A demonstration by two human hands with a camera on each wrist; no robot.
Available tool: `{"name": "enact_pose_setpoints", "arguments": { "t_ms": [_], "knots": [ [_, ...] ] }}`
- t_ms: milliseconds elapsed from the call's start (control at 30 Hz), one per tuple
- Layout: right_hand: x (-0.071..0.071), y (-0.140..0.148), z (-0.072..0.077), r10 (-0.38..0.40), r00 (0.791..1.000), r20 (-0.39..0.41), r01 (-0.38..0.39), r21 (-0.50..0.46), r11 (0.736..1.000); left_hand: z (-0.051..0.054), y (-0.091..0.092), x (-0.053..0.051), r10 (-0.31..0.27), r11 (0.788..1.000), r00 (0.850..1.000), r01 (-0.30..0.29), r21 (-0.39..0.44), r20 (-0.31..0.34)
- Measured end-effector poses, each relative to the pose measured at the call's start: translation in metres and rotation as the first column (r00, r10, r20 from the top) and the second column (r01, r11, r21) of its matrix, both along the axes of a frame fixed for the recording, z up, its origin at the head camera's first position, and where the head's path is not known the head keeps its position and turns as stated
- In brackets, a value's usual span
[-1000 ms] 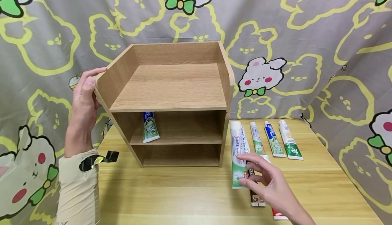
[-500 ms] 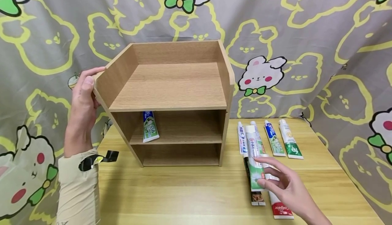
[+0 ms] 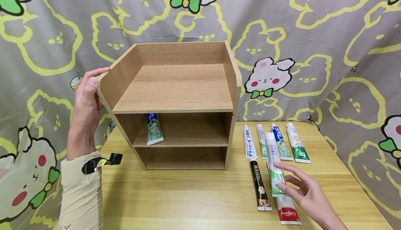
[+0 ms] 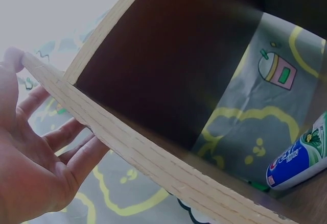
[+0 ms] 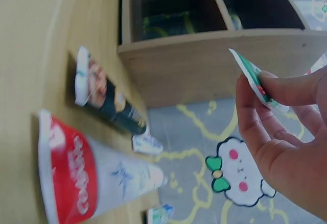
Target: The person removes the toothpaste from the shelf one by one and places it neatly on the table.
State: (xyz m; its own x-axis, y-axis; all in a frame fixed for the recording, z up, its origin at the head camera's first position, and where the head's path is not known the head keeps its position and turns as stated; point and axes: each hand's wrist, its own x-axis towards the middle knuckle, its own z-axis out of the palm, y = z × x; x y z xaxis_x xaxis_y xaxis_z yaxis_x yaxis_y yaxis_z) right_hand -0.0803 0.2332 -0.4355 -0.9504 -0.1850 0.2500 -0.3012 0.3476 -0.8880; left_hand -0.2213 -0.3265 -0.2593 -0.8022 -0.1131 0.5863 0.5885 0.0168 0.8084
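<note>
My left hand (image 3: 85,118) grips the upper left side panel of a small wooden desktop shelf (image 3: 175,89). In the left wrist view its thumb and fingers lie on either side of the panel edge. My right hand (image 3: 308,192) pinches a white and green toothpaste tube (image 3: 276,169) between thumb and fingers, cap end away from me. This tube hangs over a red and white Colgate toothpaste tube (image 3: 288,212) and partly hides it. Just left lies a black toothpaste tube (image 3: 259,184). A blue and green toothpaste tube (image 3: 155,129) rests at the left of the shelf's middle compartment.
Behind the held tube several more toothpaste tubes lie in a row, from a slim white and blue tube (image 3: 249,142) to a white, orange and green tube (image 3: 297,143) at the right. A patterned curtain (image 3: 200,24) surrounds the wooden table (image 3: 181,198).
My right hand has moved right with the white and green tube, from beside the shelf past the black tube to above the Colgate tube. My left hand and the shelf have stayed put.
</note>
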Motion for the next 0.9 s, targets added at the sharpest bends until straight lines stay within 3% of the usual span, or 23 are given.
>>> {"name": "enact_pose_setpoints", "arguments": {
  "t_ms": [233,433,900],
  "knots": [
    [0.001,0.018,-0.015,-0.037,0.999,0.006,0.037,0.029,0.999,0.000,0.000,0.001,0.006,1.000,1.000,-0.006,0.010,0.001],
    [0.003,0.034,-0.025,-0.083,0.994,0.076,0.077,0.074,0.994,0.000,0.000,0.001,0.011,1.000,1.000,-0.011,0.019,0.006],
    [0.004,0.071,-0.052,-0.098,0.977,0.191,0.093,0.033,0.995,0.001,0.001,0.000,0.011,1.000,1.000,-0.011,0.012,0.005]
  ]
}}
